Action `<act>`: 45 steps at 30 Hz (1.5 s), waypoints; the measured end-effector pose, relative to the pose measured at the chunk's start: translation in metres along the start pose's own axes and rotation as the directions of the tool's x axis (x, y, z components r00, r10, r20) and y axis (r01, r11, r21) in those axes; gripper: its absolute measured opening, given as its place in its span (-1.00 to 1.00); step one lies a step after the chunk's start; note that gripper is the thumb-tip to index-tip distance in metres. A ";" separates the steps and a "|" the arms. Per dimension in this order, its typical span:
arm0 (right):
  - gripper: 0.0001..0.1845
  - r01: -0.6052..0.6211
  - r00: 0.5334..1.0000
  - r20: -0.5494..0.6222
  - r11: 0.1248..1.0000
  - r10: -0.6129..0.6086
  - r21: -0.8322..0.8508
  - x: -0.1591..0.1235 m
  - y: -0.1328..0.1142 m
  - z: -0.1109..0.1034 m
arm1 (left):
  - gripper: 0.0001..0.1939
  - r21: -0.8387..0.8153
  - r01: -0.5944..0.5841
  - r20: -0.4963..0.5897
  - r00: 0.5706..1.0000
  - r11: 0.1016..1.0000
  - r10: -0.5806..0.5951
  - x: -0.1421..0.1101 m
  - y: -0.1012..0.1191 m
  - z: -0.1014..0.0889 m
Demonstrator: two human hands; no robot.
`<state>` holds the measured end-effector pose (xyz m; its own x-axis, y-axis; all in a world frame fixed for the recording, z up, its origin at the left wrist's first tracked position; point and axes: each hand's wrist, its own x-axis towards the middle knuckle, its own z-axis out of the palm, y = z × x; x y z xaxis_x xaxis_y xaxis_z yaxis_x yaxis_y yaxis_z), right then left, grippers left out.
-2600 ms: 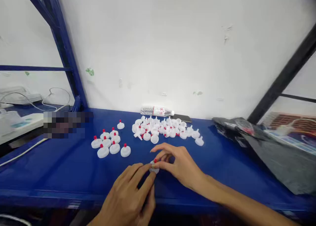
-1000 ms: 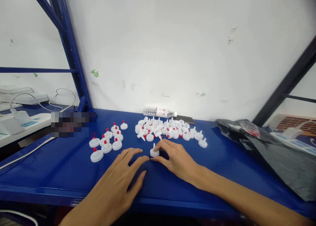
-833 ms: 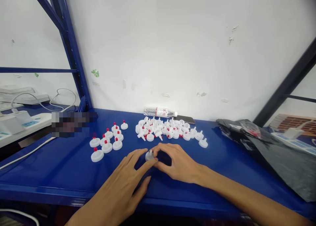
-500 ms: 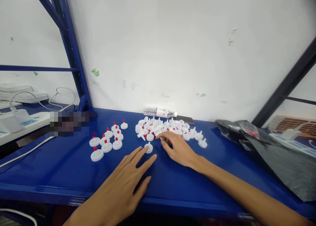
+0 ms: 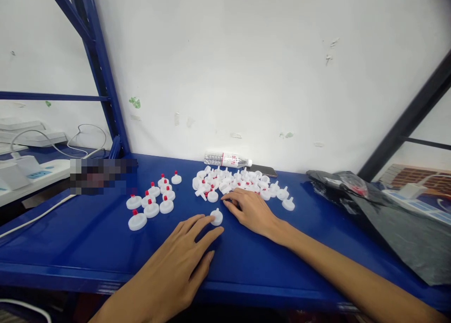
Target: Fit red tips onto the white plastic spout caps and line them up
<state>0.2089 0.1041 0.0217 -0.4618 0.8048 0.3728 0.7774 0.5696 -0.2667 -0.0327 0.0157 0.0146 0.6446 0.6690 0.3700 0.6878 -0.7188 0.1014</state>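
Note:
My left hand (image 5: 176, 257) lies low over the blue table with its fingers spread. Its index fingertip touches a single white nozzle cap (image 5: 217, 217), which stands spout up without a red tip. My right hand (image 5: 252, 210) hovers by the front of a pile of white nozzle caps (image 5: 232, 178), fingers loosely bent and thumb apart; nothing shows in it. Small red tips (image 5: 213, 187) peek out among the pile. Left of the hands stand several white nozzle caps with red tips (image 5: 151, 210), loosely grouped.
A clear plastic bottle (image 5: 227, 160) lies behind the pile, beside a dark phone (image 5: 262, 170). Black plastic bags (image 5: 380, 219) cover the table's right side. On the left are a power strip (image 5: 49, 170) and white cables. A blue metal post (image 5: 102, 74) rises at the back left.
The single cap beneath my left index finger has shifted slightly right and toward me. My right hand has moved a little left, its fingers at the pile's front edge.

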 end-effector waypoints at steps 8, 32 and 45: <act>-0.75 -0.086 0.996 -0.023 0.996 0.086 0.003 -0.005 0.008 -0.006 | -0.54 0.020 0.048 -0.041 0.998 0.999 -0.047 -0.003 0.001 0.004; -0.90 0.005 0.987 -0.138 0.829 0.087 0.559 -0.009 -0.015 -0.021 | -0.46 0.069 -0.021 0.006 1.000 0.997 0.020 0.002 -0.001 0.005; -0.84 0.142 0.990 -0.072 0.789 -0.123 0.598 -0.014 -0.031 -0.009 | -0.45 0.099 -0.056 0.035 0.998 0.993 0.053 0.002 0.000 0.005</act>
<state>0.1948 0.0735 0.0331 -0.5219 0.7144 0.4661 0.2928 0.6632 -0.6888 -0.0301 0.0181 0.0102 0.6912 0.6363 0.3427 0.6803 -0.7328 -0.0116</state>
